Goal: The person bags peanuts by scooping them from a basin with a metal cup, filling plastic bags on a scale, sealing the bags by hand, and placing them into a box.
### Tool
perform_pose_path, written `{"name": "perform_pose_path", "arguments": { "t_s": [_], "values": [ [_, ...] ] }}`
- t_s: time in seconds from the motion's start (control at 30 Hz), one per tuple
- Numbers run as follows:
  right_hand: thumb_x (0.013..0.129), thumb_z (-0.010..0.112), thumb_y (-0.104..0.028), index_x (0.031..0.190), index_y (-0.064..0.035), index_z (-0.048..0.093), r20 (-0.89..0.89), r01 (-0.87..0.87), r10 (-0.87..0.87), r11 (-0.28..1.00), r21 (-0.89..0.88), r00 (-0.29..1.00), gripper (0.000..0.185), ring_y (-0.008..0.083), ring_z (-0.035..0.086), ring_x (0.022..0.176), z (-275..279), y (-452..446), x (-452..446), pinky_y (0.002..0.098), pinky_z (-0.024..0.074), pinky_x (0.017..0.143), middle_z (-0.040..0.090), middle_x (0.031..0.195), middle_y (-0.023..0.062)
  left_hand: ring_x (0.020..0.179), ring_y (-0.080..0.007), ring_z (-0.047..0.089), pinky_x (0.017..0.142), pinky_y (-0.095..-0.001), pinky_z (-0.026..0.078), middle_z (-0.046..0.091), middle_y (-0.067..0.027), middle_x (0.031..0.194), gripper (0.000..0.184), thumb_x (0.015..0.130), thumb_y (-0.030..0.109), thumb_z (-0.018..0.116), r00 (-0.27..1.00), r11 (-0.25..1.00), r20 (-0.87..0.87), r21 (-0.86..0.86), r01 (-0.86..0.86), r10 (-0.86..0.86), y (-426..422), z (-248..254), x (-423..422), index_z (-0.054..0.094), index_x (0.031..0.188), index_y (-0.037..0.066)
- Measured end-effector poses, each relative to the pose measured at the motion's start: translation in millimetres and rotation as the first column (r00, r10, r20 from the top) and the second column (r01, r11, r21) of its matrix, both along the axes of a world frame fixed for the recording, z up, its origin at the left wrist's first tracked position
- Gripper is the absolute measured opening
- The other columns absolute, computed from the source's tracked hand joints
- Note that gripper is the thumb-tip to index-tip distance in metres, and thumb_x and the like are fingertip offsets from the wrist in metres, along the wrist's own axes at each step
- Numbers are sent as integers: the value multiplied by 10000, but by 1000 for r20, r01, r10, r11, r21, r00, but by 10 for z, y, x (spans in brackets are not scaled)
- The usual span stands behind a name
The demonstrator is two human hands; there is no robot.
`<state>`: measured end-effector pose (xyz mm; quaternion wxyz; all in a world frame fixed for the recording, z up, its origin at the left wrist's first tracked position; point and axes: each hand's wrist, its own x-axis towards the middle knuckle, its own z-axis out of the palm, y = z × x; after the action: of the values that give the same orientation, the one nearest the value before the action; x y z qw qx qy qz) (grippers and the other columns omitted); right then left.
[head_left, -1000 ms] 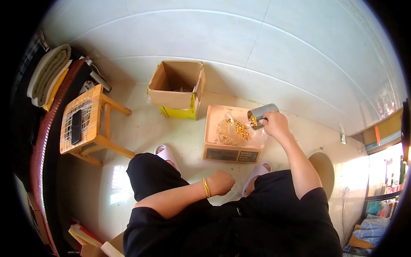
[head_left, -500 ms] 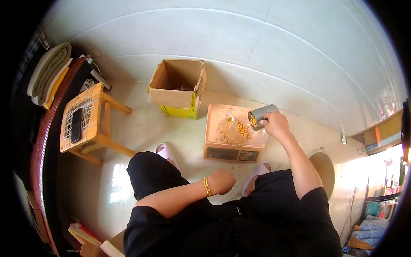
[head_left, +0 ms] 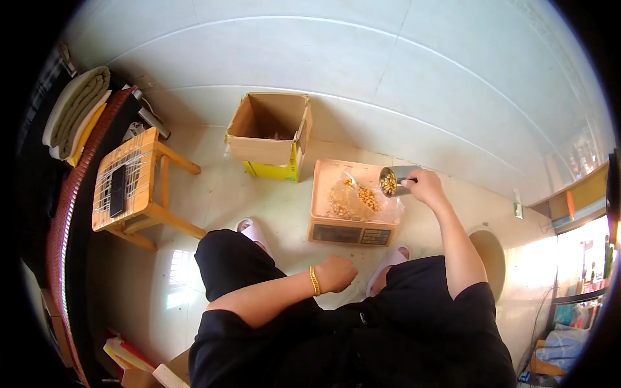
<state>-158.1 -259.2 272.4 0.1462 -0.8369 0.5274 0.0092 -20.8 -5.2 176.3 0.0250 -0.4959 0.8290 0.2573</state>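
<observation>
My right hand [head_left: 424, 186] is closed on the handle of a grey metal mug [head_left: 405, 172]. The mug tilts to the left, and yellow corn kernels [head_left: 388, 183] show inside its mouth. Just left of and below it, a clear plastic bag [head_left: 387, 208] with more kernels in it lies on the pan of an orange digital scale [head_left: 323, 178]. The scale's dark display and keypad face me. My left hand [head_left: 336, 274], with a gold bracelet at its wrist, is curled into a fist in front of my lap. Nothing shows sticking out of it.
An open cardboard box [head_left: 264, 150] stands by the tiled wall, left of the scale. Farther left is a wooden stool [head_left: 143, 194] with a black phone-like object [head_left: 118, 191] on its woven seat. A pale bucket-like container [head_left: 488, 258] sits right of my knee.
My right hand has drawn the mug slightly right, and the mug's mouth now faces me more. My left hand keeps its place. The view has shifted a little.
</observation>
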Motion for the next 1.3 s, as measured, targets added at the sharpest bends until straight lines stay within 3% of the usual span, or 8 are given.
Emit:
{"name": "perform_pose_path", "arguments": {
  "t_s": [0.27,0.63,0.77,0.9,1.03,1.17,1.23,1.3],
  "values": [
    [880,581,-209,858,-27,590,501,72,-481,769,636,719,183,132,552,610,386,-203,-815,301,517,560,554,737,32,805,-312,624,672,-421,490,624,-120,840,254,764,275,673,1000,1000,3,-22,-13,13,-85,170,83,614,883,59],
    [912,526,-233,856,-72,563,715,348,-659,743,572,232,175,125,541,570,623,987,-2971,271,488,511,528,724,14,857,-332,615,710,-442,486,629,-136,877,269,802,295,636,1000,999,-18,52,9,-8,-66,191,99,607,953,74],
    [818,582,-247,778,-68,566,495,654,-823,540,529,279,185,136,505,488,-249,1116,-3572,281,476,445,504,648,10,875,-342,610,720,-446,486,630,-144,898,296,821,311,614,999,995,-38,98,19,-15,-105,214,39,603,1002,77],
    [769,633,-228,742,-18,621,-19,685,-705,682,256,709,212,185,558,501,-1625,1078,-4079,367,446,423,547,578,74,900,-347,605,739,-458,485,634,-167,921,325,832,318,600,1000,984,-26,178,14,-9,-185,110,31,596,1041,69],
    [756,644,-225,851,26,648,-51,499,-549,713,492,834,268,259,625,587,-1207,1392,-3365,405,468,480,617,656,137,914,-349,604,753,-461,486,638,-173,931,336,833,307,598,999,983,-26,180,-28,33,-233,41,142,593,1069,68],
    [771,638,-209,910,33,660,-279,474,-397,821,316,874,280,238,628,651,-676,1119,-3078,360,502,585,654,742,168,917,-353,604,754,-463,488,638,-176,943,336,836,302,594,999,978,30,206,-32,26,-247,184,151,594,1080,72],
    [783,624,-179,951,19,656,-222,307,-273,941,141,936,262,219,626,727,-618,791,-3165,349,505,645,653,789,163,914,-354,606,749,-468,491,636,-179,942,324,835,302,596,999,982,-10,183,-40,42,-245,185,136,599,1063,73],
    [804,596,-160,1001,8,644,82,437,-479,850,295,874,264,233,630,814,-293,572,-2935,359,501,704,658,894,165,913,-355,606,748,-468,491,636,-180,942,316,835,302,597,999,982,-2,183,-40,41,-261,218,108,602,1052,73]
  ]
}}
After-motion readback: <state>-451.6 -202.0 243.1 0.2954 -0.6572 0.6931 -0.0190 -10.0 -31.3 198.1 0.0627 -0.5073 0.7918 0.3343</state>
